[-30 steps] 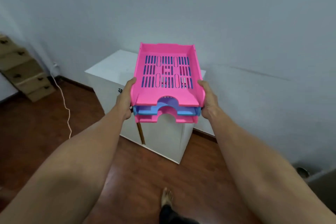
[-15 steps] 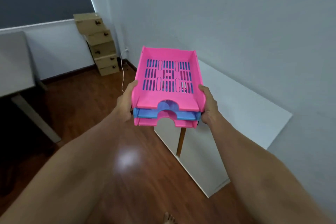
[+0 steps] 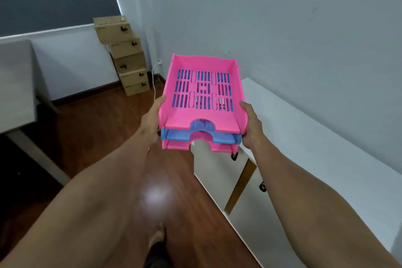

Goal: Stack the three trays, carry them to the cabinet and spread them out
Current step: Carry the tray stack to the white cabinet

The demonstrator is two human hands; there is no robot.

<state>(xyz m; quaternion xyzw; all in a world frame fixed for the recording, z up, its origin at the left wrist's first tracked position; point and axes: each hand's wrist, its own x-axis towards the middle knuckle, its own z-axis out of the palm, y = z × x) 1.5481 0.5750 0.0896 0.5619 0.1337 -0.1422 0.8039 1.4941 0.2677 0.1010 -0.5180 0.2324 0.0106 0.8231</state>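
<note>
I hold a stack of three slotted plastic trays in the air in front of me: a pink tray (image 3: 202,115) on top, a blue tray (image 3: 177,135) in the middle and a second pink tray (image 3: 176,144) at the bottom. My left hand (image 3: 151,122) grips the stack's left side and my right hand (image 3: 251,125) grips its right side. The low white cabinet (image 3: 315,141) stands along the wall to my right, its top partly under the stack's far right corner.
A pile of cardboard boxes (image 3: 125,56) stands in the far corner with a white cable (image 3: 154,80) beside it. A grey table (image 3: 15,85) is at the left. Brown wooden floor (image 3: 97,128) runs between the table and the cabinet. My foot (image 3: 157,233) shows below.
My view has swung left, so the cabinet now runs along my right instead of lying straight ahead. The boxes and table have come into view. Both hands keep the same hold on the stack.
</note>
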